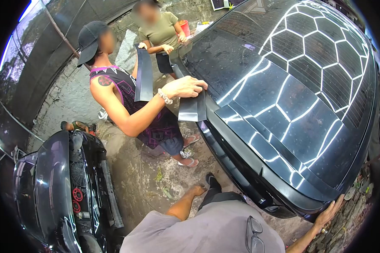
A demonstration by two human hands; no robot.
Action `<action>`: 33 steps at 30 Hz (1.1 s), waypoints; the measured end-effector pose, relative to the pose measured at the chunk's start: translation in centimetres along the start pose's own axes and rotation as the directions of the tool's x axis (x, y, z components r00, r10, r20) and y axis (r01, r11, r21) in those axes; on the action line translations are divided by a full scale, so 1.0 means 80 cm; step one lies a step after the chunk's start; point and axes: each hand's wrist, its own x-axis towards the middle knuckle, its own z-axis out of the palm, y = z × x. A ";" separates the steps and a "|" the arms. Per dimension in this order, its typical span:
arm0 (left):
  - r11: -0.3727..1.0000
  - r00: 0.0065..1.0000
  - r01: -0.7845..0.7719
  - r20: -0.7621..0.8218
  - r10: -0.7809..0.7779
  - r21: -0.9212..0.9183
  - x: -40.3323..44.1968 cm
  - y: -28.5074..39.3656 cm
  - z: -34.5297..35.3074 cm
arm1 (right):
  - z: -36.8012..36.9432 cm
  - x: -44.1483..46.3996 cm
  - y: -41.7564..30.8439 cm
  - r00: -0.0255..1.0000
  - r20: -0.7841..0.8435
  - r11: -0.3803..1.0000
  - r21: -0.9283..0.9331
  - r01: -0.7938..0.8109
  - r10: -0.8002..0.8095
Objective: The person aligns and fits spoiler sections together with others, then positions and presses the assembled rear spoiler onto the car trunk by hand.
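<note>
My right hand (pixel 330 212) lies with stretched fingers against the near right corner of the black car (pixel 278 173), by its rear edge. It holds nothing. My left hand (pixel 196 191) hangs low beside my leg, over the concrete floor, apart from the car. Its fingers are too small and foreshortened to make out. At the car's far left rear corner, a co-worker's hand (pixel 185 87) rests on a dark flat panel piece (pixel 193 110). That person's other hand holds up a long dark strip (pixel 144 76).
A second person in an olive shirt (pixel 160 31) stands behind the strip. Another black car (pixel 50 177), its end exposed with a fan and red round parts, stands at left. A rough stone strip (pixel 346 230) borders the right. A red bucket (pixel 184 27) sits at the back.
</note>
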 end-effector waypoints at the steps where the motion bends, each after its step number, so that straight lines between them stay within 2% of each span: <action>1: 1.000 1.000 -0.002 0.004 0.002 0.005 0.000 -0.001 0.000 | 0.001 -0.001 0.006 1.000 0.008 1.000 0.016 -0.002 0.001; 10: 0.999 0.997 0.030 0.069 -0.031 0.023 -0.001 0.000 -0.003 | 0.000 0.000 0.002 1.000 0.019 1.000 0.030 -0.007 0.007; 13: 0.999 0.999 0.038 0.029 -0.037 -0.008 -0.004 -0.003 0.001 | -0.004 -0.005 -0.004 1.000 0.009 0.998 0.055 -0.011 0.011; 16: 0.993 0.996 -0.089 0.020 0.088 0.074 0.017 -0.022 0.023 | -0.009 -0.007 -0.010 1.000 0.014 0.998 0.058 -0.023 0.022; 17: 0.998 1.000 0.001 0.026 -0.003 0.060 0.016 -0.024 0.025 | -0.008 -0.008 -0.004 1.000 0.009 0.999 0.042 -0.012 0.011; 18: 0.997 0.999 -0.021 0.036 0.018 0.075 0.022 -0.026 0.020 | -0.007 -0.009 0.004 1.000 0.010 0.999 0.044 -0.006 0.005; 19: 0.995 0.998 -0.041 0.054 0.036 0.088 0.023 -0.032 0.024 | -0.017 -0.006 0.001 0.997 0.067 0.994 0.104 -0.040 0.034; 20: 0.997 0.999 -0.050 -0.005 0.050 0.057 0.031 -0.042 0.030 | -0.029 -0.002 -0.004 0.990 0.123 0.984 0.159 -0.083 0.064; 22: 0.998 0.995 -0.056 -0.080 0.054 -0.025 0.041 -0.055 0.021 | -0.071 0.010 0.002 0.945 0.242 0.802 0.506 -0.316 0.220; 23: 0.996 0.994 -0.047 -0.100 0.039 -0.082 0.047 -0.055 0.005 | -0.085 0.017 -0.002 0.937 0.190 0.728 0.591 -0.347 0.292; 25: 0.963 0.990 0.053 -0.109 -0.084 -0.264 0.008 -0.008 -0.070 | -0.126 0.044 -0.065 0.981 0.113 0.887 0.421 -0.191 0.158; 26: 0.957 0.990 0.049 -0.117 -0.085 -0.284 0.010 -0.003 -0.079 | -0.138 0.053 -0.112 0.994 0.084 0.932 0.348 -0.100 0.075; 29: 0.952 0.984 0.059 -0.141 -0.106 -0.302 0.010 -0.002 -0.100 | -0.125 0.065 -0.238 0.963 0.220 0.888 0.458 0.038 -0.155; 31: 0.960 0.983 0.103 -0.124 -0.139 -0.261 0.005 0.005 -0.097 | -0.102 0.070 -0.277 0.844 0.375 0.902 0.351 0.252 -0.382; 33: 0.960 0.983 0.136 -0.085 -0.161 -0.243 -0.001 -0.004 -0.075 | -0.082 0.064 -0.318 0.743 0.474 0.880 0.211 0.425 -0.473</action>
